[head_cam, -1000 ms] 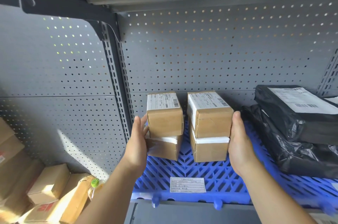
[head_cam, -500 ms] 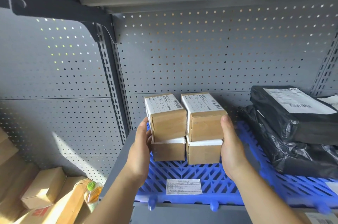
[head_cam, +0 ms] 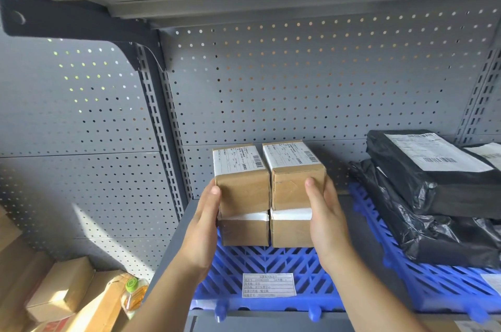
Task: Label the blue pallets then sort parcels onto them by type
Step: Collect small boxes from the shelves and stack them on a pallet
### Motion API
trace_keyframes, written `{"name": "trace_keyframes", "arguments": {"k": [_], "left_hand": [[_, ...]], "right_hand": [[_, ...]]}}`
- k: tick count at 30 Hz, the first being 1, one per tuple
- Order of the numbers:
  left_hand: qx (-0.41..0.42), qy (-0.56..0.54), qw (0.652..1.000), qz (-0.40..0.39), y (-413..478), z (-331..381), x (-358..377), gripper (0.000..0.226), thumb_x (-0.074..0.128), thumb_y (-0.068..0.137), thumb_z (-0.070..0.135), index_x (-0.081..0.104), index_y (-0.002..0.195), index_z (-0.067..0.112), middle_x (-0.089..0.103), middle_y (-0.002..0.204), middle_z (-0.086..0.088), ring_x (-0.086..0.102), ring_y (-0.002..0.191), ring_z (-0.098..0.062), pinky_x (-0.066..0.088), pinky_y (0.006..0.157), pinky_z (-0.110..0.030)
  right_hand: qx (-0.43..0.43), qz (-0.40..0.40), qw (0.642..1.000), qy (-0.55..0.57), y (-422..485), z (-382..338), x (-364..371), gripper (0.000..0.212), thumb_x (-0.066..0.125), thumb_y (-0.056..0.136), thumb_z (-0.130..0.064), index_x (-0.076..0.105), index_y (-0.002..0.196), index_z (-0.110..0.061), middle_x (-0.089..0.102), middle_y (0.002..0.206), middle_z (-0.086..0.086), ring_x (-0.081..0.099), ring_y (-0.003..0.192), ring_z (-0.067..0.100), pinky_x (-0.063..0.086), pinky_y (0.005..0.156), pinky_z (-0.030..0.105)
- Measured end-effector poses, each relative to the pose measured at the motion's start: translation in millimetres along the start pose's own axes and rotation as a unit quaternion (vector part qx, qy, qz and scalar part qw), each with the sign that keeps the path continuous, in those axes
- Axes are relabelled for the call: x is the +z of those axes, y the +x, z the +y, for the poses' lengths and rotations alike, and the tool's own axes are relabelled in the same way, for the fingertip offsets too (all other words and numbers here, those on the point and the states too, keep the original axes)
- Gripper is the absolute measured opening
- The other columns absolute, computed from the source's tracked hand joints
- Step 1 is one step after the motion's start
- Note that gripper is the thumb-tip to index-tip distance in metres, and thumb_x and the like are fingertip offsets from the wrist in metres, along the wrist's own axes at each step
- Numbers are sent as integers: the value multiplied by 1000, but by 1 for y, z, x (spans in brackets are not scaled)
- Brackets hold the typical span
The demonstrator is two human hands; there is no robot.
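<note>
Box stack (head_cam: 244, 196), 4 small brown cartons set 2 x 2, sits btwn the two grips. L grip (head_cam: 203, 226) wraps the stack's L corner: thumb tip on the front of the top L carton, palm along the side, fingers out of sight behind. R grip (head_cam: 325, 223) does the same on the opp. corner, w/ thumb on the front face of the top R carton and fingers hidden round the side. Both grips are closed on the stack, clamping it from either side. White shipping labels w/ barcodes cover the top cartons.

The stack's bottom edge meets the blue pallet (head_cam: 271, 261), whose lattice shows below both grips. Can't tell if the stack rests on it or is just lifted. A white paper label (head_cam: 268, 285) is stuck near the pallet's front edge, below the grips.

Right of the R grip, past a strip of grey shelf (head_cam: 360, 223), a 2nd blue pallet (head_cam: 433, 285) carries black poly bags (head_cam: 433, 182). Low & left of the L grip: loose cardboard boxes (head_cam: 59, 285) & a green-capped bottle (head_cam: 134, 293).
</note>
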State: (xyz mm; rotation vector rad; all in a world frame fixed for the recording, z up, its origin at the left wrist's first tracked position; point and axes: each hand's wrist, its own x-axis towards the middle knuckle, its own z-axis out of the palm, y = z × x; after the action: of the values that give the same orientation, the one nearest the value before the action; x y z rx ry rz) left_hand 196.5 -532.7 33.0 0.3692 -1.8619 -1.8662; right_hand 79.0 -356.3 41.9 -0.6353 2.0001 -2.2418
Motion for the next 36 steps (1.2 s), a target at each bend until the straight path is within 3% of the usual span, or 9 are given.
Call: {"name": "trace_keyframes", "arguments": {"k": [2,6,9,15,20,23,28,33,36], "left_hand": [[10,4,1000,-10,-1,0,-1,93,56,68,92,49,147,42,56,146,19,46,138,-3,31,118,-41],[4,27,999,-21,0,3,4,57,63,76,79,59,128,55,66,130,22,58,121,6,39,100,-31],[-3,23,1000,-12,0,5,5,49,61,79,73,62,124,54,67,128,21,59,120,5,40,98,-30],[0,30,999,15,-4,4,7,45,57,84,67,60,126,52,67,127,23,58,120,7,40,102,-32],[15,35,999,18,-7,6,11,30,56,89,59,66,117,52,70,122,23,60,116,8,40,99,-29],[20,35,999,17,-7,8,11,29,57,90,57,67,115,49,71,120,20,62,114,5,42,98,-31],[26,53,998,2,-3,5,6,38,64,83,54,65,119,41,73,119,13,65,116,-6,45,103,-37],[43,112,993,-16,-1,-2,-1,61,83,79,36,54,132,43,71,120,16,66,112,-2,53,89,-22],[52,134,990,-6,2,-5,-3,60,83,85,25,53,134,41,71,119,18,65,112,-1,52,86,-16]], "right_hand": [[-1,2,1000,-5,0,1,1,23,47,83,-67,48,102,-81,57,107,-52,49,101,-31,34,85,16],[-5,8,1000,-5,-1,2,-1,30,50,82,-67,52,112,-69,64,112,-40,56,103,-21,39,87,20],[1,17,1000,-3,-3,3,-3,36,51,81,-66,54,116,-61,66,113,-35,59,104,-16,42,90,25],[1,12,1000,-19,-8,2,-3,43,52,79,-66,51,122,-61,64,116,-37,57,104,-19,41,86,23],[-5,-8,1000,-22,-8,4,-4,51,65,78,-49,51,127,-54,67,117,-30,61,108,-11,43,90,25],[-7,-19,999,-37,-6,4,-7,51,69,78,-44,50,123,-56,68,112,-32,62,100,-13,44,85,23],[-20,-6,999,-27,-4,7,-8,57,68,78,-57,48,131,-51,66,119,-31,61,107,-12,45,92,26],[-32,-9,999,-24,-1,6,-9,60,68,77,-53,43,131,-63,64,124,-32,60,112,-11,43,92,25],[-31,-30,999,-28,0,7,-9,60,69,79,-53,44,132,-62,64,124,-31,59,112,-12,42,92,26]]}}
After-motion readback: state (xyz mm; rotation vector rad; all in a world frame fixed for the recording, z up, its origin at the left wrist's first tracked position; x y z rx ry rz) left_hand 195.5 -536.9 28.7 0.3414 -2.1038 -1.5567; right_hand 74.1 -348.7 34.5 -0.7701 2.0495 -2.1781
